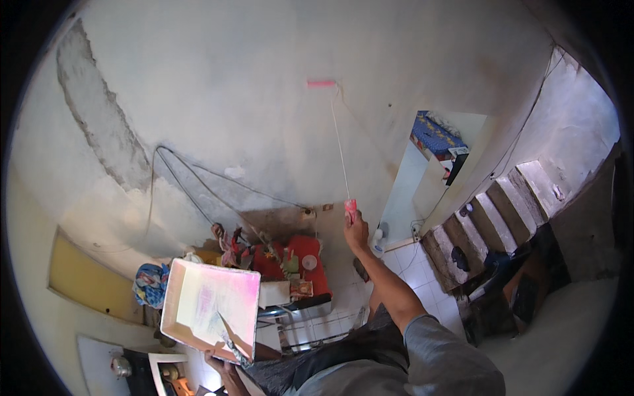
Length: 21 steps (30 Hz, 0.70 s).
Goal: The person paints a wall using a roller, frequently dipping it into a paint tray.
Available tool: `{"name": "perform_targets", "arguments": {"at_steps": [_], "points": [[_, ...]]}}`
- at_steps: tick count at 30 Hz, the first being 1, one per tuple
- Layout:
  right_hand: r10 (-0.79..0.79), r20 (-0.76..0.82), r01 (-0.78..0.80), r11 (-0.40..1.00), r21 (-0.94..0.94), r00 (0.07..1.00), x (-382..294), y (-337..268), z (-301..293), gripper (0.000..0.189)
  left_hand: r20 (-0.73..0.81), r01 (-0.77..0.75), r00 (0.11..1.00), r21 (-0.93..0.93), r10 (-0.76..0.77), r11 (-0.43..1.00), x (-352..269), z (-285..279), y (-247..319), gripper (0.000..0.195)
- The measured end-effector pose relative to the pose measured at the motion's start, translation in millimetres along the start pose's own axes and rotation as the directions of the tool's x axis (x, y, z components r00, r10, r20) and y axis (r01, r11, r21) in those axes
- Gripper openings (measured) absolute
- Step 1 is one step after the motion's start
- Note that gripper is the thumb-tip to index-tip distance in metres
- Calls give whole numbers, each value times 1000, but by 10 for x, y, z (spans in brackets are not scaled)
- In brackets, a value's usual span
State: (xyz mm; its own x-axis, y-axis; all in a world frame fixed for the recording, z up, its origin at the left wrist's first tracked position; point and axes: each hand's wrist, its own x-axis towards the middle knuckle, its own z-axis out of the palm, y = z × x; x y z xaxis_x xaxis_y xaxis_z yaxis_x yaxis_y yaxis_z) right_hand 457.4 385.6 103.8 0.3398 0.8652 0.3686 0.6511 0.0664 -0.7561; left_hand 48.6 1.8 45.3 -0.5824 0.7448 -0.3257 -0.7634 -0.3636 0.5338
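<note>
My right hand (357, 230) is closed around the pink handle of a paint roller (350, 205). Its thin metal rod runs up to a pink roller head at the pale plastered wall (257, 114); whether the head touches the wall cannot be told. At the lower left, my left hand (221, 364) grips the bottom edge of a paint tray (258, 297), which is stained white and pink inside. A paint-smeared brush or scraper (229, 339) leans in the tray near that hand.
Below the wall, a red-covered table (317, 270) bears a clear cup, cloths and boxes. Cables (188, 166) hang along the wall. A doorway (407, 183) opens at the right, beside concrete stairs (493, 218) with dark objects on them. A yellow panel (89, 277) stands at the left.
</note>
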Motion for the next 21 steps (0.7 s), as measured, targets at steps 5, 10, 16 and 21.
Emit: {"name": "perform_targets", "arguments": {"at_steps": [5, 10, 16, 21], "points": [[167, 117, -151, 980, -132, 979, -653, 562, 170, 31, 16, 33, 999, 9, -33, 999, 30, 66, -41, 61], [196, 208, -154, 967, -202, 958, -897, 718, 286, 32, -9, 22, 1000, 11, -22, 1000, 52, -69, 31, 62], [165, 173, -139, 978, -155, 971, -945, 834, 404, 34, -7, 18, 1000, 3, -18, 1000, 78, -130, 43, 60], [213, 221, -187, 973, -132, 952, -963, 835, 280, 32, -19, 22, 1000, 60, -21, 998, 53, -97, 31, 62]]}}
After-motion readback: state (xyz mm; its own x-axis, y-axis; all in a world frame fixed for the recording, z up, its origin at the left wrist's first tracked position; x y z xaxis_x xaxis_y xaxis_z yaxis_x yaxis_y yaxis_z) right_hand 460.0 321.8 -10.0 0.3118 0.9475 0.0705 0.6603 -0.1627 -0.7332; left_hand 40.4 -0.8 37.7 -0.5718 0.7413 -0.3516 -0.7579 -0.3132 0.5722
